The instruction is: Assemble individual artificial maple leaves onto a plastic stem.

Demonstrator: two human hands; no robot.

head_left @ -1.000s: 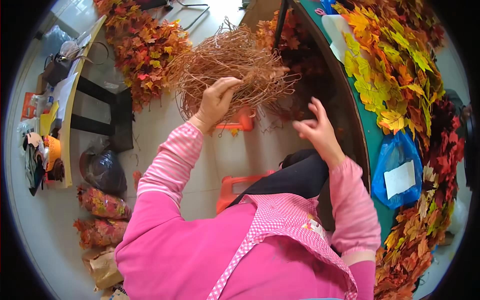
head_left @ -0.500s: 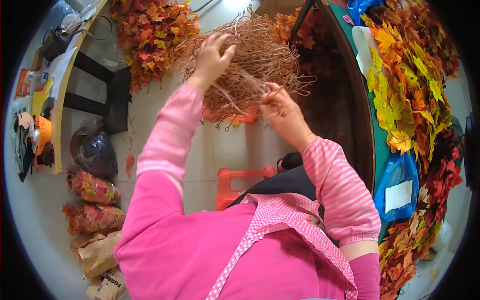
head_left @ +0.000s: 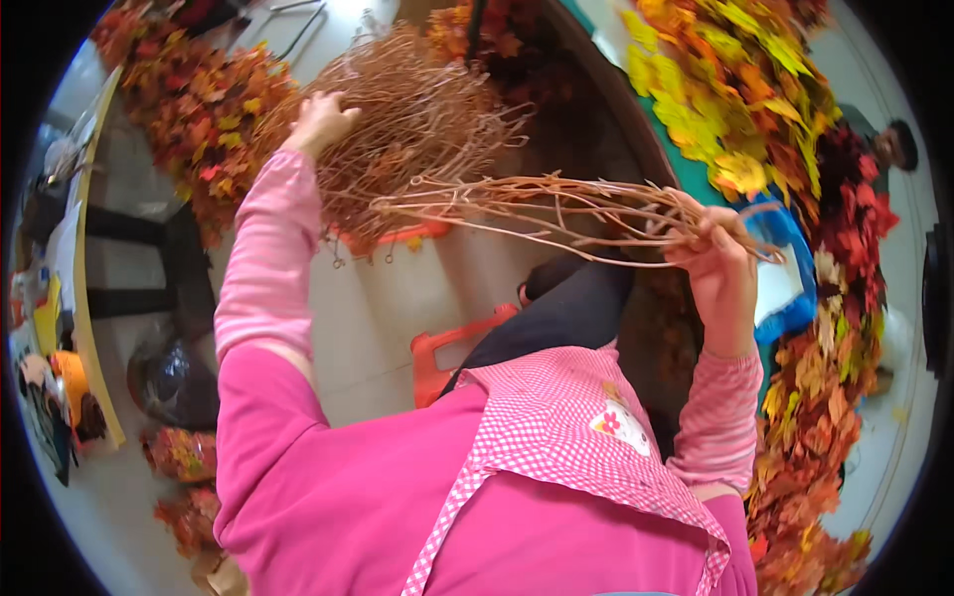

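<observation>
A large tangled heap of thin brown twig-like stems (head_left: 417,119), some with small looped ends, sits ahead of me at the upper middle. My left hand (head_left: 320,124) lies on its left side, thumb apart from the fingers, gripping nothing that I can see. Off to the right, my right hand (head_left: 714,253) is closed around one end of a slim bundle of the same stems (head_left: 556,211). The bundle stretches leftward, nearly level, and its far tips overlap the heap's lower edge in view. Under the heap, part of an orange-red support (head_left: 402,233) shows.
An orange-red stool (head_left: 427,363) stands near my legs. Autumn-leaf garlands (head_left: 715,99) cover the green-topped table (head_left: 686,149) at right, beside a blue plastic bag (head_left: 800,298). More leaves (head_left: 219,129) are piled left of the heap. A black bag (head_left: 174,382) lies on the floor.
My right hand has drawn a bundle of stems out of the heap, toward the right. My left hand stays on the heap. The view has swung, shifting the surroundings leftward.
</observation>
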